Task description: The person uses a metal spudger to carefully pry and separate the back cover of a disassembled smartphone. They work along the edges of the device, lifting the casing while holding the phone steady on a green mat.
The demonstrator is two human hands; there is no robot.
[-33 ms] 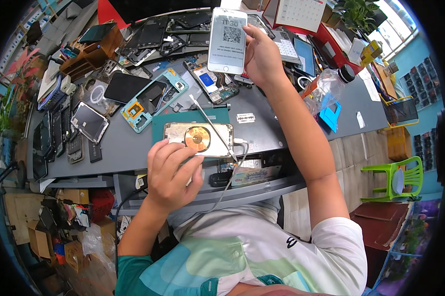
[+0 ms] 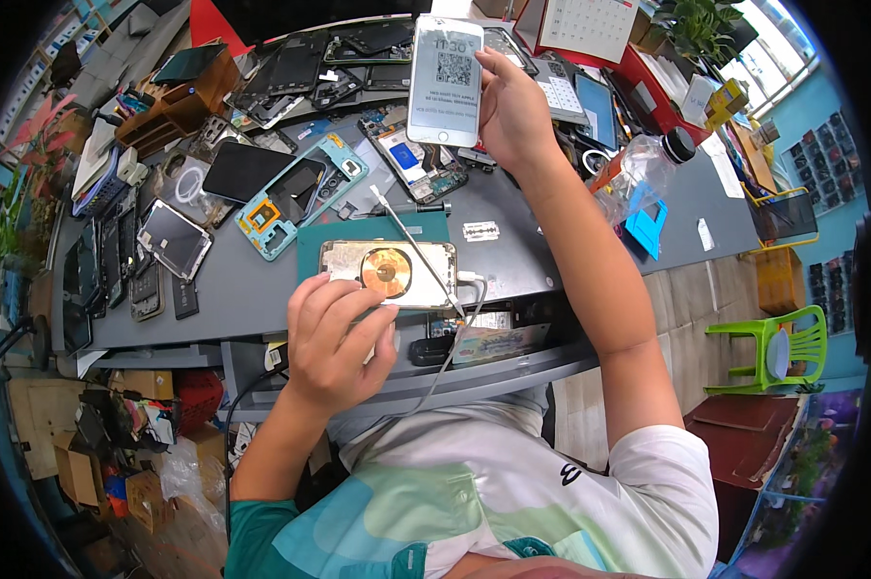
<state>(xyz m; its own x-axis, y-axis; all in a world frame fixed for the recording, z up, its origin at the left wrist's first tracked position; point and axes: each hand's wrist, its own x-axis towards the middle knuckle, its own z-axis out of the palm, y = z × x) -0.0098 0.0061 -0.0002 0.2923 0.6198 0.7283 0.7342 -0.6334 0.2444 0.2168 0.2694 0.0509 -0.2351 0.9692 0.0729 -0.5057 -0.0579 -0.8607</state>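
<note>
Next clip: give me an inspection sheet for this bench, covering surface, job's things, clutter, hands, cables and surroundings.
Surface: grey workbench, crowded toward the back; a green mat near the front edge.
Job's things: opened phone back with a copper coil lies on the mat; a white phone with its screen lit is held up.
Clutter: phone frames, loose screens, a teal housing, tweezers, a plastic bottle, a desk calendar.
Hands: left hand rests on the opened phone back's near edge; right hand grips the white phone.
Cables: a white cable runs from the opened phone back off the front edge.
Surroundings: green plastic chair, potted plant, cardboard boxes on the floor.
</note>
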